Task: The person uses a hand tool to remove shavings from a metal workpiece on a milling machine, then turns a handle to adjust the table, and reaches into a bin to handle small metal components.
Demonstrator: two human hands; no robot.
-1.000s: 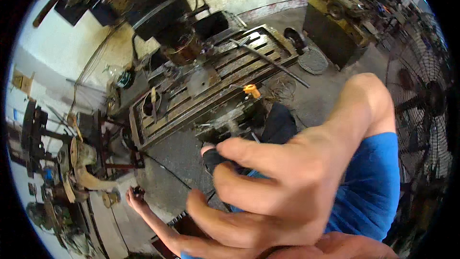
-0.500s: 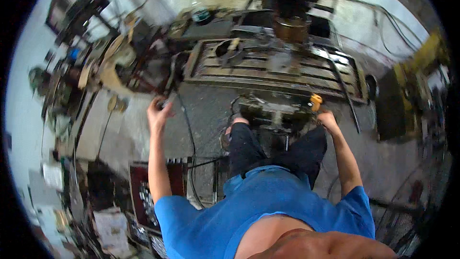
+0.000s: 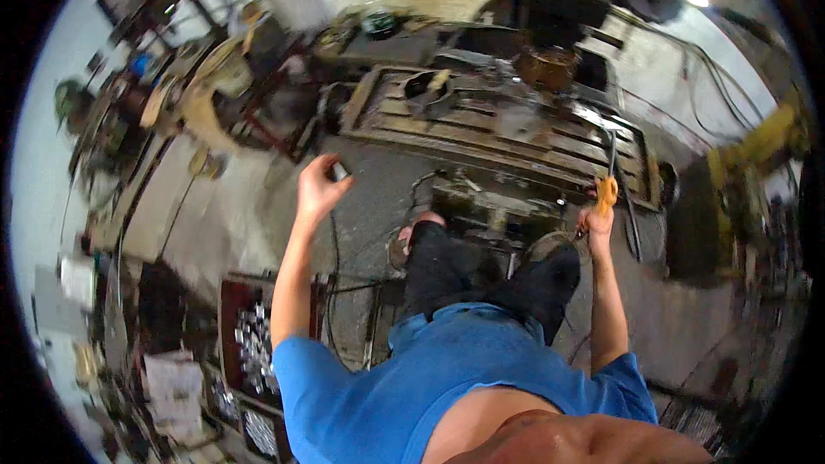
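My left hand (image 3: 320,187) is raised left of the machine, its fingers and thumb closed round a small metal piece (image 3: 339,172). Only part of that piece shows, grey with a dark side. On the right, my right hand (image 3: 599,225) grips a yellow-orange hand tool (image 3: 607,196), perhaps an air blow gun; its exact kind is blurred. The tool stands up from the fist, close to the front right edge of the slotted machine table (image 3: 507,159). On that table lies a dark metal part (image 3: 429,90), below and left of the machine's spindle head (image 3: 547,67).
A red-brown tray (image 3: 234,314) of small shiny metal pieces (image 3: 255,339) stands at my left, with another bin of pieces (image 3: 260,431) nearer me. A dark bar or hose (image 3: 634,228) slants down at the table's right. Behind the table stands a clear bottle (image 3: 376,21).
My right hand has risen toward the table, bringing the yellow-orange tool upright. My left hand has moved right and slightly up with the metal piece. The whole view has shifted slightly.
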